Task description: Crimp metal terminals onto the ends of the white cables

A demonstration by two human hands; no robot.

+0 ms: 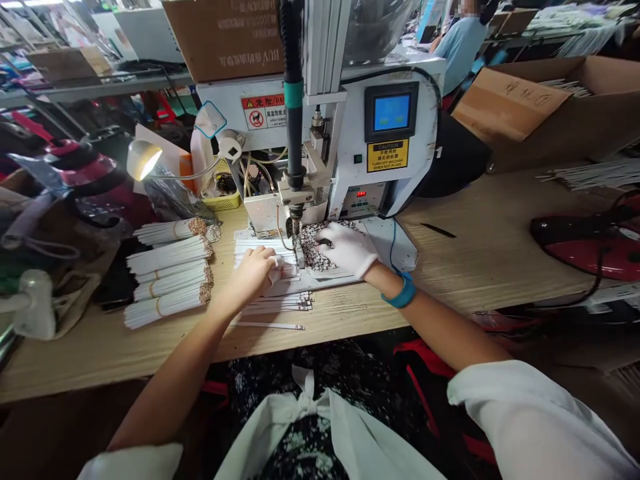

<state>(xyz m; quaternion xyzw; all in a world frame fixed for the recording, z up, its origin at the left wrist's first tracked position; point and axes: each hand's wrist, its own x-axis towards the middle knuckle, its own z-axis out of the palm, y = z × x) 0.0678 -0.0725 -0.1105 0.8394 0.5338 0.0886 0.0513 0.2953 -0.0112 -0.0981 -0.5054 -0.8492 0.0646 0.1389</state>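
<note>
My left hand [257,275], with white covers on some fingertips, is closed over a row of thin white cables [257,248] on the machine's work plate [325,281]. Its fingers are bent onto the cables' near part. My right hand [347,248] wears a white glove and reaches into a heap of small metallic pieces [317,257]. The thumb and fingers are drawn together there; what lies between them is too small to make out. Between both hands stands the soldering head [296,217], its tip pointing down. Several cables with small end pieces [280,303] lie in front of the plate.
Rubber-banded bundles of white cables [170,277] lie at left, under a lit lamp [145,160]. The white machine [395,150] with its blue screen stands behind. At right are a red and black device [590,243] and a cardboard box [540,120]. Another person [463,50] sits beyond.
</note>
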